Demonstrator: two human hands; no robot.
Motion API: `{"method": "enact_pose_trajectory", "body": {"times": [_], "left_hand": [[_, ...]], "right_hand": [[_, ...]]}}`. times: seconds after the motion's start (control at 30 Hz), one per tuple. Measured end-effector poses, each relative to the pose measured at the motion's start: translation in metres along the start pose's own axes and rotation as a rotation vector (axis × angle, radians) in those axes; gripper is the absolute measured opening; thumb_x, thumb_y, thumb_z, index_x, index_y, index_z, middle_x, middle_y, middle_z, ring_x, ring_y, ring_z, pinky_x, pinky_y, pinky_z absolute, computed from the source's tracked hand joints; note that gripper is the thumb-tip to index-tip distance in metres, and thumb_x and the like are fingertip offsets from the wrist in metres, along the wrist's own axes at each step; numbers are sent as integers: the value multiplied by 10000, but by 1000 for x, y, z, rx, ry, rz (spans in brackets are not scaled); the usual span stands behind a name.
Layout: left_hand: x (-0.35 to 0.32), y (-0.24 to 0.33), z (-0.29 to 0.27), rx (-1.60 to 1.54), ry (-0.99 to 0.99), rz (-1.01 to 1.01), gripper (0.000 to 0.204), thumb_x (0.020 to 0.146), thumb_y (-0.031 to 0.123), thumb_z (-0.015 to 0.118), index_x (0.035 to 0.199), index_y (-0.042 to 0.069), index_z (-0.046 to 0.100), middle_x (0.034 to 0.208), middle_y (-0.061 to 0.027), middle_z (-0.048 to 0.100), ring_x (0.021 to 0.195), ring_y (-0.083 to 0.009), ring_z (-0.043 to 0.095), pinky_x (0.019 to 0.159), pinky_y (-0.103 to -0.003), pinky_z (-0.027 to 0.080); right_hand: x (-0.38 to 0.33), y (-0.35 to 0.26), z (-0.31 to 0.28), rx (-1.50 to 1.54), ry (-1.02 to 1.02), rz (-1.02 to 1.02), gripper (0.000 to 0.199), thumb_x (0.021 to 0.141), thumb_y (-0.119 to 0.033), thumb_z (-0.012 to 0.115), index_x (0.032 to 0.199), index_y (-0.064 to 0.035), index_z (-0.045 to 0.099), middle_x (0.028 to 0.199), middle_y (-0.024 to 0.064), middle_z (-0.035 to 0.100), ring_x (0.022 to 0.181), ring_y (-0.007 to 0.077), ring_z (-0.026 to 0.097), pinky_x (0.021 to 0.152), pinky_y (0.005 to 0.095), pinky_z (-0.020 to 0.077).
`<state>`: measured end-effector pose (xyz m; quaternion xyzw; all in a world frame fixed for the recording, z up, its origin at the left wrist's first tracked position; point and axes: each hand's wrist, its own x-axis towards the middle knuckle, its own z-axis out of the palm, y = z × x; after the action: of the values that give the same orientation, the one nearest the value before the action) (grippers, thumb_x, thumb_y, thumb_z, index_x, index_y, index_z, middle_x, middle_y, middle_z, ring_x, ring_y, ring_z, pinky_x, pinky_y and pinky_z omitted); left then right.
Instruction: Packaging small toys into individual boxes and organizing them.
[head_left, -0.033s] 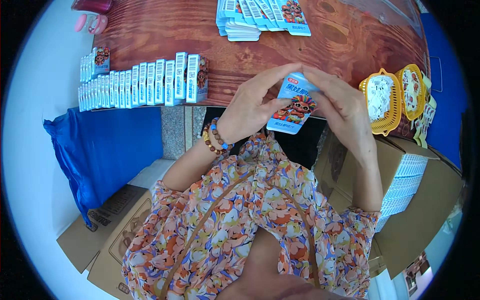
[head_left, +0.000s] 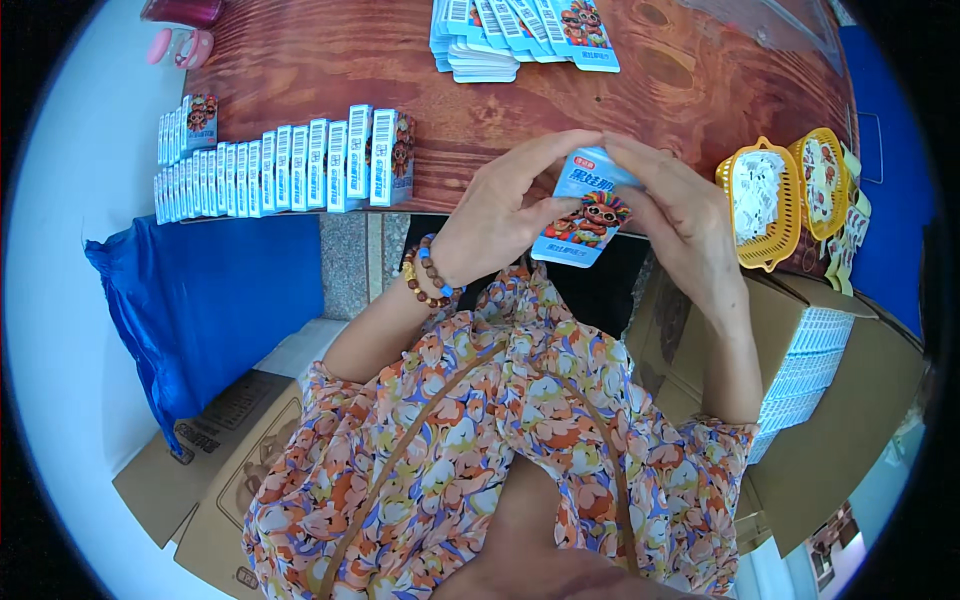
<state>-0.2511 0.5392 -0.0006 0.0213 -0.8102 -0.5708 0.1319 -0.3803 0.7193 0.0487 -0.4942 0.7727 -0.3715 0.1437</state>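
A light-blue printed carton (head_left: 583, 240) with a colourful cartoon figure on its front is held between my two hands, at the table's near edge. My left hand (head_left: 500, 215), wearing beaded bracelets at the wrist, grips its left side, with the thumb lying across the front. On the other side, my right hand (head_left: 690, 215) is closed round the carton's right edge and top corner. Fingers of both hands meet over the top, and those behind the carton are hidden. Left of my hands, a row of similar upright cartons (head_left: 285, 170) stands along the table edge.
Flat cartons (head_left: 500, 40) lie piled at the far middle of the wooden table (head_left: 330, 60). At right, two yellow baskets (head_left: 787, 225) hold small white printed pieces. Below them an open cardboard box (head_left: 850, 430) contains packed blue-white stacks. A blue bag (head_left: 225, 310) hangs at left.
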Motion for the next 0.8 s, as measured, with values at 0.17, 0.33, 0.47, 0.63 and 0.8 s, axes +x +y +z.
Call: {"method": "enact_pose_trajectory", "body": {"times": [0.17, 0.33, 0.47, 0.63, 0.8], "left_hand": [[-1, -5, 3, -201, -20, -204, 542, 868, 150, 694, 1383, 75, 542, 1373, -144, 595, 1258, -299, 586, 1056, -398, 455], [5, -4, -1, -200, -31, -138, 514, 859, 118, 696, 1351, 71, 557, 1328, -138, 621, 1233, -294, 602, 1048, -396, 462], [9, 6, -4, -330, -66, -279, 471, 838, 72, 693, 1295, 66, 580, 1218, -127, 654, 1167, -278, 636, 1003, -389, 489], [5, 2, -8, -167, -60, -151, 481, 820, 32, 687, 1288, 36, 573, 1111, -151, 659, 1077, -254, 660, 951, -357, 507], [11, 16, -16, -672, 112, -315, 642, 976, 101, 612, 1553, 96, 330, 1159, -122, 660, 1047, -174, 657, 890, -319, 546]], "right_hand": [[-9, 18, 15, 553, 68, 426, 422, 879, 52, 667, 1294, -10, 634, 1315, 136, 649, 1155, 239, 648, 955, 318, 522], [-4, 31, 8, 260, 124, -18, 338, 814, 25, 750, 1150, -1, 713, 1164, 153, 714, 1077, 267, 691, 889, 333, 564], [1, 39, 1, 283, -22, 43, 300, 848, 62, 691, 1141, 6, 724, 1278, 133, 663, 1131, 214, 641, 939, 323, 526], [1, 26, 5, 158, -46, 81, 208, 877, 43, 691, 1084, 24, 693, 1185, 123, 676, 1060, 170, 651, 847, 284, 550], [17, 42, -6, 859, 334, 437, 84, 956, -35, 640, 1010, 12, 684, 974, 69, 726, 833, 117, 678, 730, 256, 550]]}}
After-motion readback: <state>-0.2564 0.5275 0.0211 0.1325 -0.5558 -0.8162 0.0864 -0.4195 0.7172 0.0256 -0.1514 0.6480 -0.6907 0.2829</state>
